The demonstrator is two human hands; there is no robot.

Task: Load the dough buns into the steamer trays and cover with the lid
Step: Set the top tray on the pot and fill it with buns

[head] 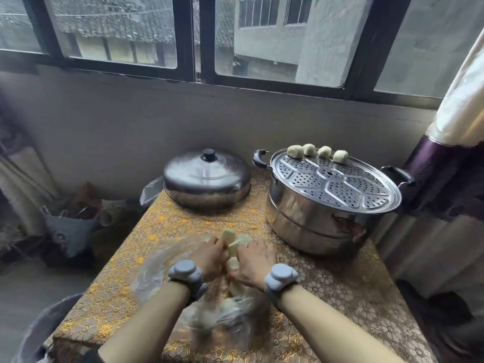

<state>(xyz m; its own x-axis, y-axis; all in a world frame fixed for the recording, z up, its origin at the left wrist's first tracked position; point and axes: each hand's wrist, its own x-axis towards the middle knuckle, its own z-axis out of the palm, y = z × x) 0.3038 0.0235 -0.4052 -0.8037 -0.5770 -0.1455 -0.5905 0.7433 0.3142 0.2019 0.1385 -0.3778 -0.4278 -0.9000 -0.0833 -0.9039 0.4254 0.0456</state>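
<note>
A steel steamer pot [314, 221] stands at the table's right, topped by a perforated tray [337, 184]. Several pale dough buns [317, 151] sit in a row along the tray's far rim. The domed steel lid [207, 179] with a black knob rests on the table to the pot's left. Near the table's middle, a cluster of dough buns [231, 244] lies on clear plastic wrap. My left hand [209, 258] and my right hand [255, 263] both curl around buns in this cluster, side by side. Each wrist wears a grey band.
A gold patterned cloth [157, 231] covers the small table. A wall and windows rise behind it. A curtain [450, 142] hangs at the right, close to the pot's handle. A grey bag with clutter [70, 226] sits on the floor at the left.
</note>
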